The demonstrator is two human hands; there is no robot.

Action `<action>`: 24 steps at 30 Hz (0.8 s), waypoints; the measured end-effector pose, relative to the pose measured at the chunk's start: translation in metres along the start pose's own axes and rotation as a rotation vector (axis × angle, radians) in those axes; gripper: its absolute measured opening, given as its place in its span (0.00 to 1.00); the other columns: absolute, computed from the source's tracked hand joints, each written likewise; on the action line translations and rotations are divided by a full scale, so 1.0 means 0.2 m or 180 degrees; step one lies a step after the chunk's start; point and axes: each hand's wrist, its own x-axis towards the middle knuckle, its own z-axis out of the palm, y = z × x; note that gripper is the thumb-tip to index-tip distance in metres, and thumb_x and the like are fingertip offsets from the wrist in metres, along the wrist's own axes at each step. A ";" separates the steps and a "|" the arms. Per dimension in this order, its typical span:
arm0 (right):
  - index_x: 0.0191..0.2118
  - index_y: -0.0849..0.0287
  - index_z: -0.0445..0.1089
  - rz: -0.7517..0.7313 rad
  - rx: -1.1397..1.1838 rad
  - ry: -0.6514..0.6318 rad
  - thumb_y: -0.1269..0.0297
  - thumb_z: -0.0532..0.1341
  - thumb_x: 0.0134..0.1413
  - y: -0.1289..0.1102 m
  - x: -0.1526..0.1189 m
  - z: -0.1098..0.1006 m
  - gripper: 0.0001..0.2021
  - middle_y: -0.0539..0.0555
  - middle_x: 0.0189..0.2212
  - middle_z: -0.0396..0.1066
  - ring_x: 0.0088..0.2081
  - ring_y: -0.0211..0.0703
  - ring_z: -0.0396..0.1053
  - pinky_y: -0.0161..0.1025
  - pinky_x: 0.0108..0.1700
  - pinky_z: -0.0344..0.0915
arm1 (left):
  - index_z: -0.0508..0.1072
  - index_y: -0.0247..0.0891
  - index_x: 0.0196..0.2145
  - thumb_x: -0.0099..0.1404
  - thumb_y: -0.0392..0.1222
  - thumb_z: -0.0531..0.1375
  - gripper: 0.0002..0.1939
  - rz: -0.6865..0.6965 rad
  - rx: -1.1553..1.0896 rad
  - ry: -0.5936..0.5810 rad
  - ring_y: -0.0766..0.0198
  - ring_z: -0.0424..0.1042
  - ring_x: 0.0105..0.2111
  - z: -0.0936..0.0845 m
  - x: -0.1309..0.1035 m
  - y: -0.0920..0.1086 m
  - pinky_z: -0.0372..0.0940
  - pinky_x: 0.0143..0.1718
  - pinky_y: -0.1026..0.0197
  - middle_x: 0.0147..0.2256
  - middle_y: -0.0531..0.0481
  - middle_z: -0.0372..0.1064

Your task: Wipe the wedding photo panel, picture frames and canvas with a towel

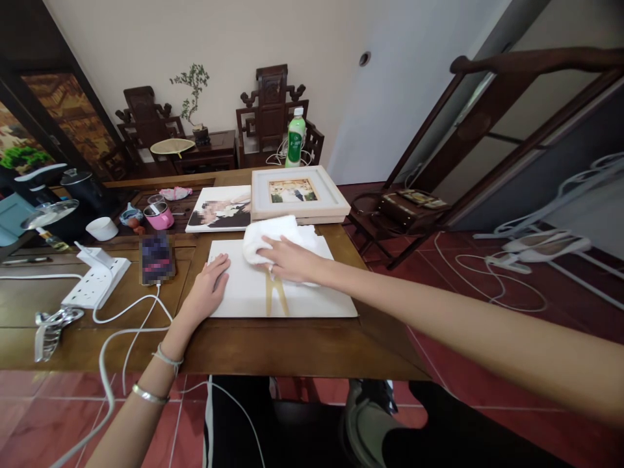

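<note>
A white flat panel (238, 296) with two tan stripes near its front edge lies on the wooden table. My left hand (207, 286) rests on the panel's left edge, fingers stretched out and holding nothing. On the panel's upper part, my right hand (287, 257) grips a folded white cloth (260, 235) and presses it down. The cloth and hand cover part of the panel, so whatever is under them is hidden. Just behind lies a pale framed photo (299, 170), stacked on another frame. To its left is a photo print (219, 208).
Left on the table (292, 348) are a phone (156, 258) on a cable, a power strip (97, 283), a clear hair claw (52, 331), a pink cup (158, 216) and a white bowl (102, 228). A green bottle (295, 140) stands behind the frames. At right is a wooden chair (480, 123).
</note>
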 end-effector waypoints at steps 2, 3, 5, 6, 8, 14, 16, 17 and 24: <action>0.54 0.62 0.65 0.0163 -0.0092 0.0007 0.59 0.47 0.66 0.02 0.06 0.00 0.19 0.68 0.55 0.65 0.61 0.59 0.55 0.61 0.57 0.54 | 0.69 0.35 0.55 0.68 0.44 0.49 0.21 -0.0015 -0.0016 -0.0014 0.52 0.57 0.62 0.00 0.00 0.00 0.49 0.63 0.41 0.60 0.39 0.61; 0.54 0.62 0.66 0.0206 -0.0141 0.0015 0.60 0.47 0.66 0.02 0.07 0.00 0.19 0.68 0.55 0.64 0.61 0.59 0.55 0.61 0.57 0.54 | 0.69 0.36 0.55 0.68 0.44 0.49 0.21 -0.0025 -0.0022 -0.0020 0.52 0.57 0.63 0.00 0.00 0.00 0.49 0.63 0.41 0.60 0.39 0.61; 0.54 0.62 0.66 0.0217 -0.0249 0.0046 0.64 0.49 0.65 -0.01 0.07 0.01 0.17 0.67 0.59 0.61 0.63 0.62 0.51 0.63 0.58 0.52 | 0.68 0.36 0.55 0.68 0.44 0.49 0.21 -0.0037 -0.0030 -0.0029 0.52 0.56 0.63 -0.01 0.00 0.01 0.49 0.63 0.41 0.60 0.39 0.60; 0.54 0.63 0.67 0.0213 -0.0311 0.0063 0.66 0.50 0.63 -0.04 0.05 0.03 0.17 0.67 0.61 0.58 0.64 0.63 0.48 0.65 0.58 0.50 | 0.68 0.37 0.56 0.68 0.44 0.49 0.21 -0.0035 -0.0032 -0.0033 0.53 0.56 0.63 -0.01 0.00 0.01 0.49 0.63 0.41 0.60 0.39 0.60; 0.55 0.63 0.67 0.0203 -0.0438 0.0071 0.68 0.52 0.61 -0.10 0.00 0.06 0.18 0.67 0.64 0.53 0.65 0.66 0.44 0.68 0.59 0.47 | 0.68 0.37 0.56 0.68 0.44 0.49 0.22 -0.0021 -0.0036 -0.0039 0.53 0.56 0.63 0.00 -0.01 0.01 0.49 0.63 0.41 0.61 0.40 0.60; 0.53 0.57 0.71 -0.0047 -0.0318 -0.0172 0.69 0.57 0.56 -0.34 -0.24 0.14 0.18 0.66 0.65 0.51 0.66 0.69 0.41 0.70 0.60 0.43 | 0.67 0.34 0.56 0.68 0.43 0.48 0.22 -0.0055 -0.0014 -0.0074 0.52 0.56 0.63 0.00 -0.01 0.02 0.48 0.63 0.41 0.61 0.38 0.60; 0.51 0.57 0.72 -0.0144 -0.0200 -0.0345 0.67 0.58 0.55 -0.43 -0.32 0.14 0.18 0.66 0.65 0.50 0.65 0.72 0.40 0.72 0.60 0.43 | 0.67 0.33 0.56 0.68 0.43 0.48 0.23 -0.0053 -0.0011 -0.0072 0.52 0.56 0.63 -0.01 -0.01 0.02 0.48 0.64 0.42 0.61 0.37 0.60; 0.51 0.56 0.73 -0.0196 -0.0157 -0.0426 0.65 0.59 0.54 -0.47 -0.35 0.14 0.18 0.66 0.65 0.49 0.65 0.73 0.40 0.72 0.59 0.43 | 0.67 0.33 0.56 0.68 0.43 0.48 0.23 -0.0046 -0.0013 -0.0070 0.52 0.56 0.63 -0.01 -0.01 0.02 0.48 0.64 0.42 0.60 0.37 0.60; 0.51 0.55 0.72 -0.0453 -0.0039 -0.0757 0.62 0.59 0.55 -0.59 -0.39 0.08 0.18 0.66 0.64 0.52 0.65 0.72 0.44 0.72 0.58 0.47 | 0.63 0.34 0.60 0.70 0.43 0.46 0.24 0.0010 0.0012 -0.0051 0.53 0.51 0.65 -0.01 -0.01 0.01 0.47 0.64 0.43 0.63 0.38 0.55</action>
